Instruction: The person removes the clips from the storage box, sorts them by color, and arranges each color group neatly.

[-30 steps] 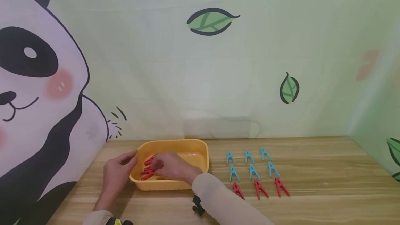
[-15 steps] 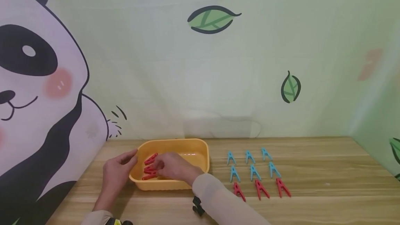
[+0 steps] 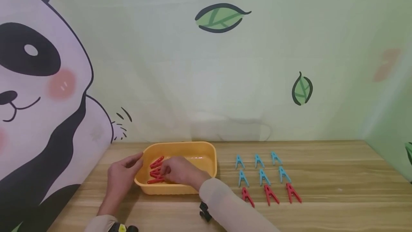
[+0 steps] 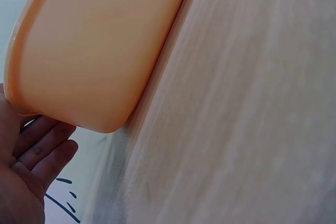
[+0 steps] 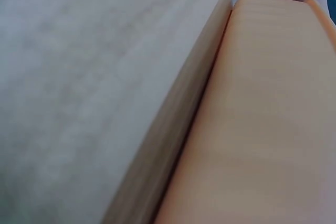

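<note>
A yellow plastic basin (image 3: 180,190) stands on the wooden table, with several red clothespins (image 3: 156,163) lying at its left end. My left hand (image 3: 121,176) holds the basin's left rim; in the left wrist view its fingers (image 4: 50,158) lie outside the end wall. Reaching over the near wall, my right hand (image 3: 180,170) is down inside the basin with curled fingers. They pinch the nearest red clothespin (image 3: 155,180), whose right end they hide. In the right wrist view the basin wall (image 5: 262,114) hides the right hand.
Right of the basin, blue clothespins (image 3: 264,177) lie in two rows on the table (image 3: 338,174). A row of red clothespins (image 3: 271,194) lies nearer me, beside the right sleeve (image 3: 231,203). A printed cloth backdrop (image 3: 167,63) stands behind the table.
Both hands stay nearly in place at the basin. The red clothespins by my right fingers show slightly more. The head view has shifted a little.
</note>
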### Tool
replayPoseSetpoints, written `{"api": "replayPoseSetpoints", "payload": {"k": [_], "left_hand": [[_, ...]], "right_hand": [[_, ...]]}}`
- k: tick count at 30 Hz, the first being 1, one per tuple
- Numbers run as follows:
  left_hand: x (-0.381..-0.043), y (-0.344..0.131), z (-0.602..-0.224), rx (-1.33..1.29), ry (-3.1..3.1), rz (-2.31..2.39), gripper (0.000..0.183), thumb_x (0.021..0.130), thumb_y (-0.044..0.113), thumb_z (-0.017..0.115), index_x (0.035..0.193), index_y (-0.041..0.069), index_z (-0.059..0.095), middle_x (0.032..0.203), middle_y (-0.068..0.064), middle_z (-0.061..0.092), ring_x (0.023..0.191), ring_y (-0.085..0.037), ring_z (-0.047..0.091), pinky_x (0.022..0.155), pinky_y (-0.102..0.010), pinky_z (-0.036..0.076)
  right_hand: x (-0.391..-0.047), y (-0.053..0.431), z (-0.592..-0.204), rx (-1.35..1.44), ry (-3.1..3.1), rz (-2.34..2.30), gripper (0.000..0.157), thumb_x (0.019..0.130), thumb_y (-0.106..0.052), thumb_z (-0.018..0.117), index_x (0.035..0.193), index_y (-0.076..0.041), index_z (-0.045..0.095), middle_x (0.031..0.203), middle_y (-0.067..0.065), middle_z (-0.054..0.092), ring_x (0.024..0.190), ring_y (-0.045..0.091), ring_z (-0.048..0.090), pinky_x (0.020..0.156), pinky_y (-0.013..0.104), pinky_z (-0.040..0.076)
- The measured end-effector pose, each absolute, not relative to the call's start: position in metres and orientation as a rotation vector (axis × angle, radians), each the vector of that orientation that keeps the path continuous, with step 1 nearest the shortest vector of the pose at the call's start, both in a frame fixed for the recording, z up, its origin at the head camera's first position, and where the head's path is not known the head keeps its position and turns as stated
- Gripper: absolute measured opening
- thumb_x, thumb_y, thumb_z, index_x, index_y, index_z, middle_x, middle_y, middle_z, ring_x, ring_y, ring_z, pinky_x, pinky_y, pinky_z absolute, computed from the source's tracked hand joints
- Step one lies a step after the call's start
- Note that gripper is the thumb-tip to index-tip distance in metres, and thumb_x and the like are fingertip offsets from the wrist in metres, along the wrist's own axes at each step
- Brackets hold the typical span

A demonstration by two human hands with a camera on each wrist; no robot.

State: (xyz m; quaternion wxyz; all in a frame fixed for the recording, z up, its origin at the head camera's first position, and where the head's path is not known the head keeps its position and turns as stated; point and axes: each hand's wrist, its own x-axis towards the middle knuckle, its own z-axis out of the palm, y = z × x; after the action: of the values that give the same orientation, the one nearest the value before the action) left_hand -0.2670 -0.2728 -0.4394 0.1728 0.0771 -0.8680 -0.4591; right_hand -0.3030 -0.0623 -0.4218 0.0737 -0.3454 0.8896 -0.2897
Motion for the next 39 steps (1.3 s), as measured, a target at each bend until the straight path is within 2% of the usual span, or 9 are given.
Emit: {"api": "replayPoseSetpoints", "payload": {"k": [8,21,32,39], "left_hand": [[-0.267,-0.273,-0.439,0.238,-2.478,-1.352,0.037,0.105,0.019,0.069,0.138,0.003,0.069,0.139,-0.02,0.067,0.134,-0.04,0.06,0.108,-0.047,0.051],[-0.266,-0.273,-0.439,0.226,-2.472,-1.326,0.035,0.104,0.017,0.07,0.135,0.003,0.07,0.136,-0.019,0.068,0.132,-0.039,0.062,0.107,-0.048,0.052],[-0.268,-0.274,-0.438,0.197,-2.444,-1.305,0.033,0.102,0.015,0.072,0.133,0.003,0.072,0.132,-0.018,0.071,0.129,-0.037,0.065,0.106,-0.045,0.053],[-0.267,-0.274,-0.44,0.219,-2.447,-1.327,0.033,0.102,0.014,0.072,0.133,0.002,0.072,0.131,-0.02,0.071,0.128,-0.039,0.065,0.104,-0.045,0.054]], "right_hand": [[-0.303,-0.062,-0.422,-0.997,2.665,-0.892,0.008,0.096,-0.008,0.077,0.103,-0.01,0.08,0.098,-0.001,0.073,0.085,0.009,0.059,0.084,0.017,0.053],[-0.302,-0.06,-0.421,-1.004,2.681,-0.892,0.009,0.096,-0.006,0.076,0.103,-0.01,0.081,0.1,-0.003,0.074,0.09,0.01,0.061,0.089,0.019,0.055],[-0.306,-0.05,-0.414,-1.094,2.636,-1.134,0.007,0.095,-0.003,0.076,0.1,-0.005,0.081,0.09,-0.005,0.075,0.083,0.003,0.063,0.081,0.016,0.055],[-0.301,-0.03,-0.403,-1.048,2.567,-1.311,0.011,0.099,-0.004,0.073,0.107,-0.008,0.08,0.1,-0.002,0.076,0.089,0.006,0.065,0.087,0.022,0.057]]}}
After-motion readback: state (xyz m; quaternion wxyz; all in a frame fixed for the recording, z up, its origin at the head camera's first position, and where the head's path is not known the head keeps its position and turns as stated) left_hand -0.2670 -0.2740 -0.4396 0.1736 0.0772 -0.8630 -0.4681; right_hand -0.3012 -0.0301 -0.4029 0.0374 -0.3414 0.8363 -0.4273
